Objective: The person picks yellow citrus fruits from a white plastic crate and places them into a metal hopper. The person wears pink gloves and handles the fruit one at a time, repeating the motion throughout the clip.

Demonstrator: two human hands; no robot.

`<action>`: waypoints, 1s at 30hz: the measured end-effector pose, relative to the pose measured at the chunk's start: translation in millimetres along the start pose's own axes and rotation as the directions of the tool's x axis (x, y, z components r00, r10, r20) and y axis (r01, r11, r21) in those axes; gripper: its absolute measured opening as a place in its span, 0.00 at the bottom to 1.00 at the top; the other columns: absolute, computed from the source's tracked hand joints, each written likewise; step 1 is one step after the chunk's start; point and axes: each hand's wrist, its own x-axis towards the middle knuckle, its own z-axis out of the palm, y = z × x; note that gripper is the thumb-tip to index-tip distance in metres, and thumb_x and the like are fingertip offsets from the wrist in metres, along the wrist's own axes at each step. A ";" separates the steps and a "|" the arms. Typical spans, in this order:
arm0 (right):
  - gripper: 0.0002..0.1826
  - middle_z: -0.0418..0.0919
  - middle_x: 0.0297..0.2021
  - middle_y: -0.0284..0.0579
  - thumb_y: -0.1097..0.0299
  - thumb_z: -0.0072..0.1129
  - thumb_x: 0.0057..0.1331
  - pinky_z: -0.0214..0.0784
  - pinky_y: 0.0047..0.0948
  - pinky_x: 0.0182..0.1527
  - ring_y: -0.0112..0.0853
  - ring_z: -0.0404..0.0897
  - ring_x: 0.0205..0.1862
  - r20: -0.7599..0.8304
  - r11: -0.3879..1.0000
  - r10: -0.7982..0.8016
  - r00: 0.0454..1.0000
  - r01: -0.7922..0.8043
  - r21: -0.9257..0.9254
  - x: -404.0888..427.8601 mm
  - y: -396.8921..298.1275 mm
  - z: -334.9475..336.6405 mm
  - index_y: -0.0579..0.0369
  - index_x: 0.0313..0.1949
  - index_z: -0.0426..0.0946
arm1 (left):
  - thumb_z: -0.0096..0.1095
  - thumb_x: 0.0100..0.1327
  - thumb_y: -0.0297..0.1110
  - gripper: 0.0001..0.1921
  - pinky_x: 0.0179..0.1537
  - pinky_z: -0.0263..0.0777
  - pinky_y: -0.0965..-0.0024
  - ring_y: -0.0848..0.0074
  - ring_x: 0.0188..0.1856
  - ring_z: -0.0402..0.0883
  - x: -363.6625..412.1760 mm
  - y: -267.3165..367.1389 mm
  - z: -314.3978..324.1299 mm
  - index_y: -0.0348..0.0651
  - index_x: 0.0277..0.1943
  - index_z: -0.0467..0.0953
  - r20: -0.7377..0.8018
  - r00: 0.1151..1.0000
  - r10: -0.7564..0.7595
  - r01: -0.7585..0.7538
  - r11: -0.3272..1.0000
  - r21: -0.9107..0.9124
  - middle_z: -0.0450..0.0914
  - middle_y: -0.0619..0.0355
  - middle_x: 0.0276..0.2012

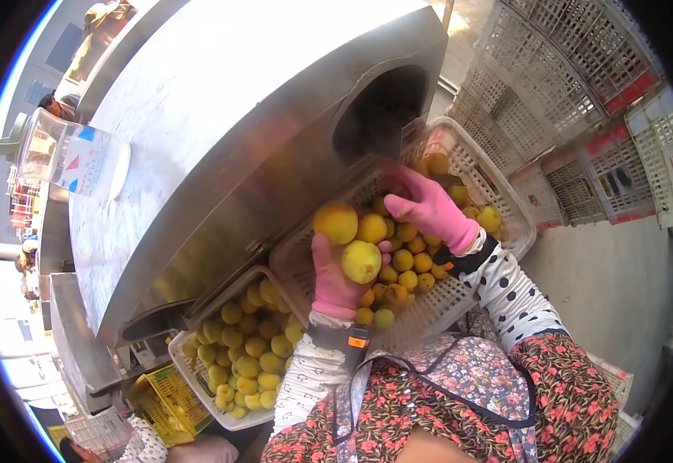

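Observation:
My left hand (338, 289), in a pink glove, holds two yellow fruits that look like peaches. The larger peach (335, 223) sits at my fingertips, and a paler peach (361, 261) rests against the palm. Further right, my right hand (432, 211), also gloved in pink, reaches over a white perforated plastic crate (495, 165). Its thumb and fingers are apart, with nothing visible between them; the fingertips are blurred. Beneath both hands, many smaller yellow peaches (405, 260) lie in that crate.
A stainless-steel table (197, 116) with a round dark opening (380, 110) borders the crate. Another white crate (238, 425) of peaches stands left, beside a yellow crate (180, 399). Stacked crates (545, 87) rise right. A clear plastic jar (76, 156) sits on the table. Another person (139, 443) is lower left.

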 end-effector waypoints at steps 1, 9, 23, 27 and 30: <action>0.40 0.76 0.54 0.49 0.53 0.65 0.63 0.68 0.29 0.58 0.30 0.75 0.55 0.030 0.998 0.036 0.999 -0.038 0.058 -15.5 9.4 3.1 0.63 0.68 0.62 | 0.52 0.61 0.71 0.43 0.47 0.80 0.55 0.56 0.51 0.81 4.6 0.2 8.1 0.44 0.67 0.63 0.040 0.999 -0.010 0.010 1.000 0.007 0.73 0.45 0.60; 0.34 0.75 0.52 0.45 0.64 0.71 0.56 0.70 0.30 0.56 0.31 0.76 0.52 -0.142 0.994 -0.102 0.985 0.097 -0.041 -27.1 6.9 11.3 0.60 0.61 0.70 | 0.52 0.60 0.73 0.44 0.49 0.79 0.55 0.57 0.57 0.76 5.3 0.6 21.0 0.44 0.67 0.63 0.074 0.993 0.091 -0.102 0.982 0.162 0.69 0.48 0.64; 0.35 0.72 0.56 0.49 0.67 0.70 0.56 0.68 0.30 0.58 0.33 0.74 0.56 -0.010 0.995 -0.094 0.995 0.094 -0.013 -22.0 -10.2 2.8 0.60 0.63 0.69 | 0.56 0.60 0.70 0.43 0.53 0.76 0.51 0.54 0.55 0.78 7.0 13.1 24.9 0.44 0.68 0.64 0.116 0.978 0.175 -0.186 0.978 0.091 0.74 0.46 0.61; 0.35 0.73 0.55 0.48 0.68 0.70 0.55 0.66 0.32 0.59 0.34 0.73 0.58 -0.077 0.993 -0.105 0.992 0.108 0.048 -4.1 -4.5 -9.2 0.58 0.62 0.70 | 0.56 0.62 0.68 0.41 0.52 0.77 0.50 0.54 0.54 0.79 7.8 14.3 23.8 0.45 0.67 0.64 0.093 0.981 0.168 -0.181 0.971 0.155 0.73 0.45 0.61; 0.33 0.74 0.53 0.50 0.69 0.71 0.54 0.69 0.37 0.56 0.41 0.75 0.54 -0.243 0.815 -0.410 0.879 0.234 -0.530 30.4 9.4 -23.7 0.57 0.59 0.72 | 0.56 0.62 0.66 0.39 0.53 0.76 0.49 0.55 0.54 0.79 9.3 3.5 9.8 0.45 0.67 0.65 0.043 0.988 0.150 -0.155 0.975 0.161 0.73 0.45 0.60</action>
